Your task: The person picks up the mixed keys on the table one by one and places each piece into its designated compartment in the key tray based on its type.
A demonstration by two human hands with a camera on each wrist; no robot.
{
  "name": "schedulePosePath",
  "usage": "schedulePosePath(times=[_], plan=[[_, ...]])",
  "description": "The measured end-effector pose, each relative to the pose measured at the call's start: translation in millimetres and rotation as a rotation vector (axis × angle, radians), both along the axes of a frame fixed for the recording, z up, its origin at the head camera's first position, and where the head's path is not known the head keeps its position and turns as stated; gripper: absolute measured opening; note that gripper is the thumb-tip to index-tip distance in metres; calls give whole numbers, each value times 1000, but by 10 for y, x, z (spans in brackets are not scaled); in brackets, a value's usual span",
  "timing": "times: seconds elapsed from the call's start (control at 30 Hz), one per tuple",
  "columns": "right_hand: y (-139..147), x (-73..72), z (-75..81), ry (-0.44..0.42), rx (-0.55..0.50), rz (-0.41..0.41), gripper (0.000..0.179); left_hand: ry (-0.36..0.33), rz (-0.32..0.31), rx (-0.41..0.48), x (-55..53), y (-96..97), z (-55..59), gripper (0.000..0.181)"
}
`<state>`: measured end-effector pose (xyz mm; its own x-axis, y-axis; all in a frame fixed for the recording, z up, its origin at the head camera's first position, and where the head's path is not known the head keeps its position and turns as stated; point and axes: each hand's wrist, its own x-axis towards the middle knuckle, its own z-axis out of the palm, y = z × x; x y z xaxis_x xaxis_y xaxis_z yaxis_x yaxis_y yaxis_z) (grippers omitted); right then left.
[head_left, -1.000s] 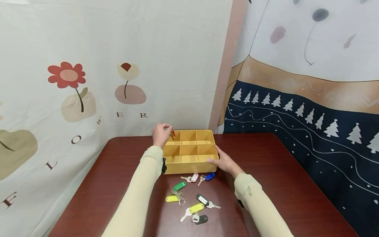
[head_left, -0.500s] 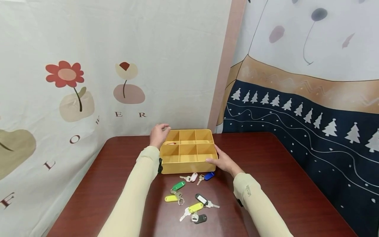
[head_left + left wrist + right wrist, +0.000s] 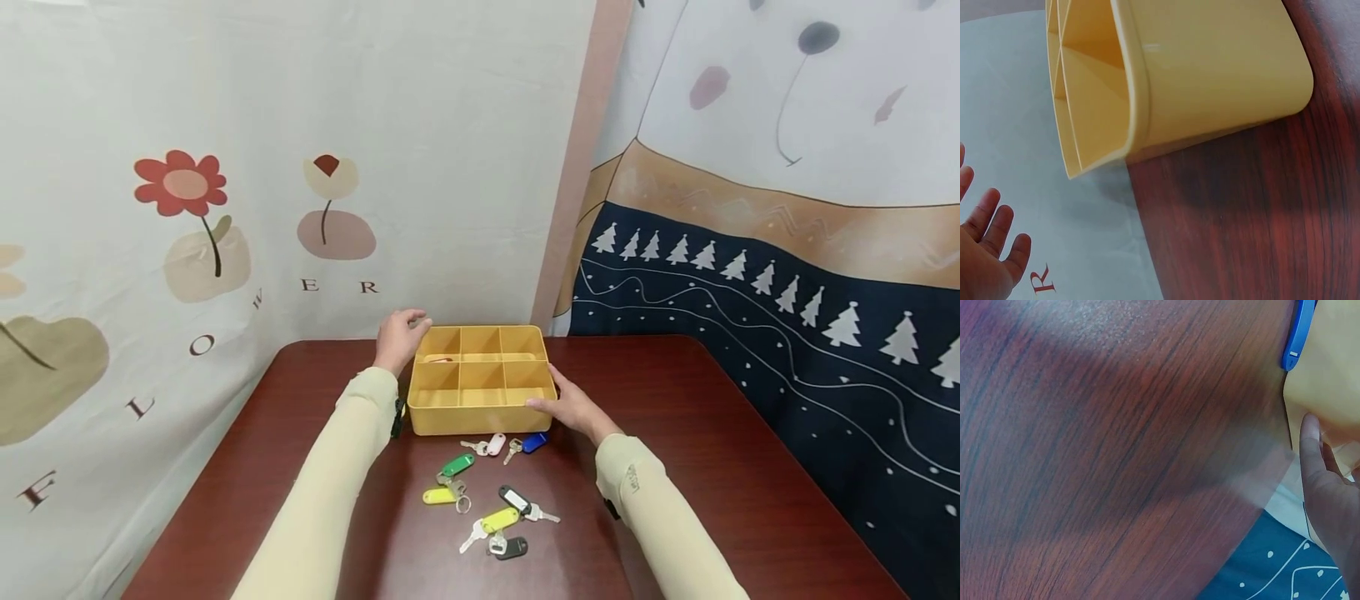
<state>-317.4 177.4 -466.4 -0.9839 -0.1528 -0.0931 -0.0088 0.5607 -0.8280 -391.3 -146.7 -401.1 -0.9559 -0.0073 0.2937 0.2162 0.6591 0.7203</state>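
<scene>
A yellow six-compartment organizer box (image 3: 480,420) sits toward the far side of the table. My left hand (image 3: 400,340) hovers by its back left corner, fingers loose and holding nothing; the left wrist view shows the fingers (image 3: 1001,228) spread apart from the box wall (image 3: 1222,69). In the back left compartment shows a bit of a red key tag (image 3: 442,360), its key hidden. My right hand (image 3: 573,410) grips the box's front right corner. Its thumb (image 3: 1311,428) lies on the front wall while the other fingers go round the side.
Several tagged keys lie in front of the box: white (image 3: 496,445), blue (image 3: 534,442), green (image 3: 458,465), yellow (image 3: 439,496) and [black-and-white tag] black-framed tag (image 3: 514,499), second yellow tag (image 3: 499,521), black tag (image 3: 513,548). A printed curtain (image 3: 450,167) hangs behind the table (image 3: 675,450).
My left hand has let go of the red key tag, which dropped into the back left compartment, and has drawn slightly left with fingers loosened. The right hand keeps its hold.
</scene>
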Motion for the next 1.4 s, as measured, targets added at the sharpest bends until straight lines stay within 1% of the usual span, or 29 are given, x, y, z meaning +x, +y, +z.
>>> schedulePosePath(times=[0.1,0.2,0.33,0.47,0.73,0.87,1.0,1.13,1.27,1.4], plan=[[2,-3,14,-2,-4,2,101,6,-10,7,32,-28,29,40],[1,-8,13,-7,-3,1,101,-4,-19,20,89,-51,48,40],[9,-9,-8,-12,1,1,102,-12,-36,64,174,-79,59,40],[18,1,-17,-8,3,1,102,6,-55,100,262,-125,67,39],[18,3,-14,-3,-18,10,102,48,-71,62,437,-291,45,38],[11,5,-5,-3,-25,12,100,54,-76,57,555,-385,45,38],[9,4,-1,-3,-16,16,101,37,-79,50,687,-466,35,39],[11,-2,-10,-3,-16,21,102,17,-90,48,818,-527,-10,38],[21,7,-23,-5,-12,26,102,4,-101,43,954,-550,-65,37],[22,24,-22,-11,-6,24,102,-15,-122,45,1091,-533,-109,36]])
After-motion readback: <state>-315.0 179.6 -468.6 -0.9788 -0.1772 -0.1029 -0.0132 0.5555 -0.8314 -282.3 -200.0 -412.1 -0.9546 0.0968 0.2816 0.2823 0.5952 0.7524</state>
